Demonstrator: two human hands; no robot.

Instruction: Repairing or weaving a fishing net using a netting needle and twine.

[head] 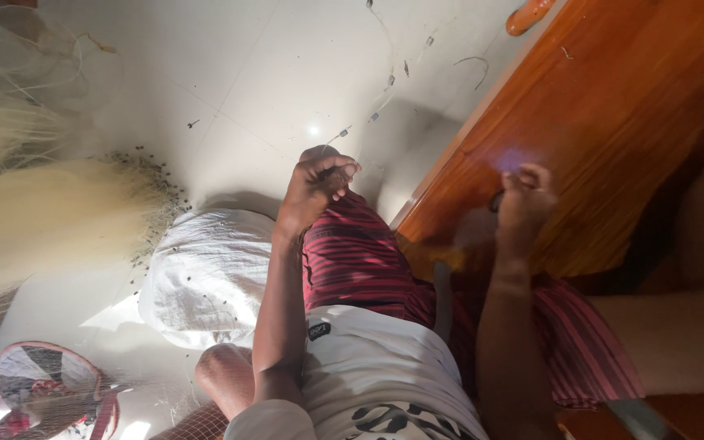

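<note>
Your two hands were both up in front of you, well apart from each other. Your left hand (317,186) was curled shut over your knee, its fingertips pinched on a thin, pale fishing line (385,90) that ran away across the floor with several small dark weights strung along it. Your right hand (523,204) was closed too, fingers bunched above the wooden bench (605,122), gripping something small and dark; what it was could not be told. The bench was one broad slab of glossy, reddish-brown wood with a visible grain and one rounded peg end at its far corner. You wore striped maroon shorts (360,261) of soft cloth and a white shirt. On the floor lay one crumpled white sack (205,273), woven and wrinkled, and beside it one large heap of fine, cream-coloured netting (50,216), gauzy in texture, edged with a scatter of many tiny dark sinkers. One pink sandal (46,383) lay under more mesh at the lower left. The floor (230,73) was smooth, pale tile.
</note>
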